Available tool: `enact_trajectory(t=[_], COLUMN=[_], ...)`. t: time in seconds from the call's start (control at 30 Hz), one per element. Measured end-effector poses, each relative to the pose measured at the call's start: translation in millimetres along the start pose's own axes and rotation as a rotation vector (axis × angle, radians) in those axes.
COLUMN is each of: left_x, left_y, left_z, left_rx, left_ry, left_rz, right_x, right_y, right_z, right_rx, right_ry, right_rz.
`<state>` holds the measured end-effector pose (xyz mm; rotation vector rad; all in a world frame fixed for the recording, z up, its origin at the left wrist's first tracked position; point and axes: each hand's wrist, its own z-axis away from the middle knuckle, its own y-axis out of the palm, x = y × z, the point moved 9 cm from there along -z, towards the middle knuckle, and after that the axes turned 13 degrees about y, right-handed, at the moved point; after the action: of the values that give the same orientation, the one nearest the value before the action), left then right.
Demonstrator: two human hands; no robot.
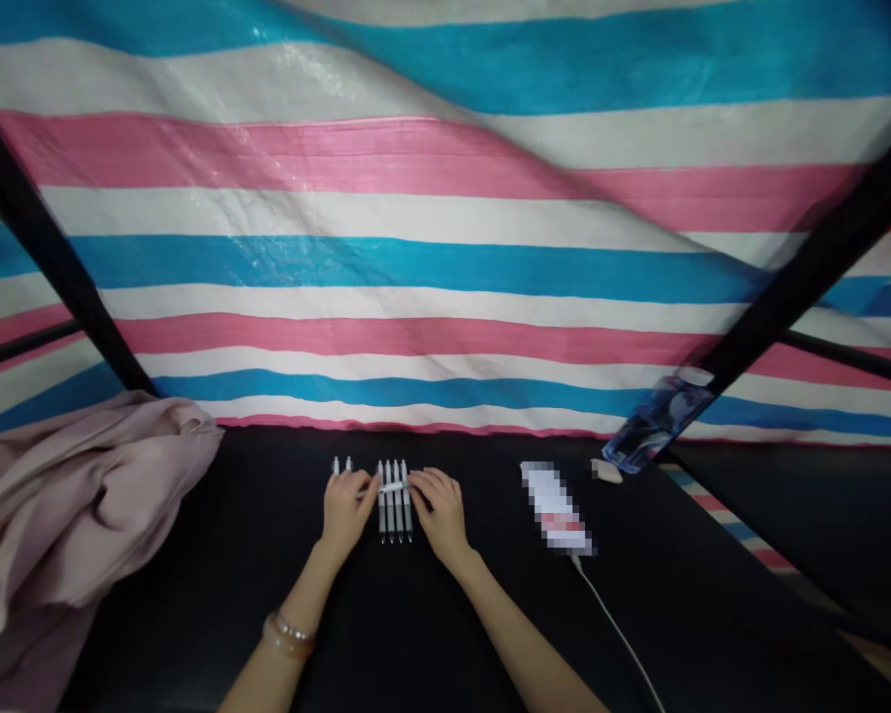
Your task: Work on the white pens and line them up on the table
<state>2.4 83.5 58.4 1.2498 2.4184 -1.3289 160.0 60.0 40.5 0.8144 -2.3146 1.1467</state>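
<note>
Crosswise, one white pen (394, 486) sits over four pens (391, 517)

The four lie side by side on the black table (490, 614), white and gray, thin tips toward the person. The left hand (346, 510) pinches the sideways pen above their far half. The right hand (441, 510) meets its other end; I can't tell if it grips. Two more pens (348, 463) poke out left of the four.
</note>
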Motion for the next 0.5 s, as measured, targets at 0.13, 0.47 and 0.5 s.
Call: enact_trajectory(t=[0.13, 0.47, 0.5], left_x=[-18, -18, -17], left_y=[8.5, 3.5, 1.6], left_z=[0, 0, 1], left_rx=[0.087, 0.020, 0.004], left_ry=[0.168, 0.155, 0.143], left_rz=[-0.175, -0.261, -0.249], right_x=[-1, 9, 11], right_y=[1, -13, -21], right_z=[1, -4, -7], right_rx=[-0.031, -0.081, -0.119], right_ry=[-0.020, -0.030, -0.017], right_rz=[-0.007, 0.007, -0.017])
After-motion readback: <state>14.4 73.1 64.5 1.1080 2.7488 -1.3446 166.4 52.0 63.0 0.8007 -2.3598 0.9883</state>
